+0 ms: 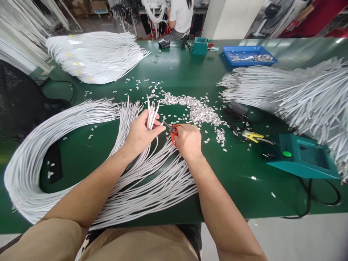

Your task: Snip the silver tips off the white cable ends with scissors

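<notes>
My left hand point(141, 132) is closed around a small bunch of white cables point(152, 114), their ends sticking up past the fingers. In my right hand point(189, 139) is a pair of pliers point(174, 134) with orange-red handles. Its narrow jaws point left, close to the left thumb and the held cables; whether they grip anything is too small to tell. Beneath both hands a large looped bundle of white cables point(21, 174) lies on the green table point(239, 195). Just beyond the hands, many small silvery pieces point(199, 108) are heaped and scattered.
At back left lies another white cable bundle point(89, 54). More cables point(304, 87) are piled at right, behind a teal device point(304, 154) and yellow-handled pliers point(252, 136). A blue tray point(248, 54) holds small pieces near a second teal box point(200, 46). People are across the table.
</notes>
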A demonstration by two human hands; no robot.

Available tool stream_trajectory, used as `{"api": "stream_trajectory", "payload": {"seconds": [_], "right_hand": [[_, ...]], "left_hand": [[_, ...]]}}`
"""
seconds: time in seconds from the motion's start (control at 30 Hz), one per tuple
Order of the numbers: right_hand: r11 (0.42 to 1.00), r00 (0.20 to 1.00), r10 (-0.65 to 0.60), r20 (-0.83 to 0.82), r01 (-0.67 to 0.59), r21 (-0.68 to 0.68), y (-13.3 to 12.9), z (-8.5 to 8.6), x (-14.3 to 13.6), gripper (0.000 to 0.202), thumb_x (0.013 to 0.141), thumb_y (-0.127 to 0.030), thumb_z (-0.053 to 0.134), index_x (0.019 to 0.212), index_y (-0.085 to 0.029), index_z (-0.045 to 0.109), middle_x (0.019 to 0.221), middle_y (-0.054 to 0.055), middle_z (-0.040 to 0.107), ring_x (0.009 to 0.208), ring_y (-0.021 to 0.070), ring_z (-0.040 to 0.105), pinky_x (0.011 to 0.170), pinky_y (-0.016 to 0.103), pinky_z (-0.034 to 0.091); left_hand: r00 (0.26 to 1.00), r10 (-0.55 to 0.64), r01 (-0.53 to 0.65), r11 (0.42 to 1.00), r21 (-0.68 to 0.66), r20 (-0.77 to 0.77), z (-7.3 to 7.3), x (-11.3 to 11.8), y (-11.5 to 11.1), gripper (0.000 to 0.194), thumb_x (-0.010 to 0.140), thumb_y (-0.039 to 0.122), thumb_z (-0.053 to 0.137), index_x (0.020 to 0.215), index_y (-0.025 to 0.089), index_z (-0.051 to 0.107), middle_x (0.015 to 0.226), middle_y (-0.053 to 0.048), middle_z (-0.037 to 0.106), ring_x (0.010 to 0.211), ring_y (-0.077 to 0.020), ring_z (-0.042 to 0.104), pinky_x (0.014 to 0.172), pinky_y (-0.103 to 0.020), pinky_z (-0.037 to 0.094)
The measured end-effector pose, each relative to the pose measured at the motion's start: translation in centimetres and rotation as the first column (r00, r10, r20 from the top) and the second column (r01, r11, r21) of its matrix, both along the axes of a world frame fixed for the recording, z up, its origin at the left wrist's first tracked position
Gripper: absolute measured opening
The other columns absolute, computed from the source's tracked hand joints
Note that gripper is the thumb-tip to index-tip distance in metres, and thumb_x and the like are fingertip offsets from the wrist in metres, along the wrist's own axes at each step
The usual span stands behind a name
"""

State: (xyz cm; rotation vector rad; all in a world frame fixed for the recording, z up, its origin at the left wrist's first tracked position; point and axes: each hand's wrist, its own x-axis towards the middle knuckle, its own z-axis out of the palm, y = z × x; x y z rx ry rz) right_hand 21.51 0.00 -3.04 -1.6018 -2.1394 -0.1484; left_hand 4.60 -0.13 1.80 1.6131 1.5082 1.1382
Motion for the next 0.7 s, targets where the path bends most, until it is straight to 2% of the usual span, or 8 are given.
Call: {"api": "stream_trajectory", "payload": {"seconds": [0.17,0.27,0.33,0.47,0.7], "right_hand": [[1.000,0.995,-0.022,-0.096,0.023,0.006,0.13,-0.21,0.18,0.035,0.091,-0.033,0.056,0.061,-0.018,0.063,0.058,0.003,0.056,0.060,0.0157,0.047,0.061,0.031,0.025],[0.999,0.975,-0.035,-0.217,0.035,-0.003,0.23,-0.25,0.09,0.036,0.090,-0.044,0.059,0.066,-0.018,0.065,0.062,0.002,0.057,0.062,0.0151,0.048,0.062,0.029,0.028],[0.999,0.968,-0.035,-0.247,0.037,0.004,0.26,-0.27,-0.03,0.034,0.089,-0.045,0.059,0.072,-0.018,0.067,0.066,0.003,0.059,0.066,0.0158,0.050,0.064,0.029,0.030],[0.999,0.979,-0.020,-0.201,0.027,0.036,0.30,-0.55,-0.07,0.028,0.090,-0.040,0.059,0.075,-0.018,0.068,0.068,0.004,0.060,0.071,0.0175,0.052,0.068,0.030,0.031],[0.997,0.996,-0.026,-0.088,0.032,0.065,0.33,-0.63,0.19,0.031,0.091,-0.035,0.056,0.068,-0.016,0.065,0.068,0.006,0.063,0.069,0.0176,0.053,0.067,0.031,0.029]], "left_hand": [[1.000,0.014,-0.014,1.000,-0.020,-0.018,0.12,-0.14,0.08,0.027,0.067,0.031,0.076,0.087,0.021,0.060,0.080,0.000,0.068,0.071,-0.0160,0.065,0.071,-0.030,0.051],[1.000,0.007,-0.006,0.999,-0.047,0.018,0.24,-0.24,0.16,0.030,0.066,0.032,0.076,0.088,0.021,0.060,0.078,0.000,0.069,0.073,-0.0177,0.067,0.071,-0.032,0.052],[0.999,0.005,-0.003,0.998,-0.055,0.036,0.28,-0.30,0.23,0.030,0.066,0.031,0.077,0.089,0.021,0.061,0.078,0.000,0.069,0.073,-0.0178,0.068,0.071,-0.032,0.052],[0.997,-0.007,0.013,0.997,-0.075,0.082,0.18,-0.34,0.35,0.032,0.065,0.028,0.078,0.091,0.020,0.061,0.079,0.000,0.070,0.073,-0.0172,0.069,0.073,-0.031,0.053],[0.966,-0.064,0.098,0.987,-0.126,0.250,-0.06,-0.19,0.41,0.029,0.066,0.026,0.077,0.088,0.019,0.058,0.078,0.001,0.069,0.069,-0.0159,0.070,0.069,-0.029,0.055]]}}
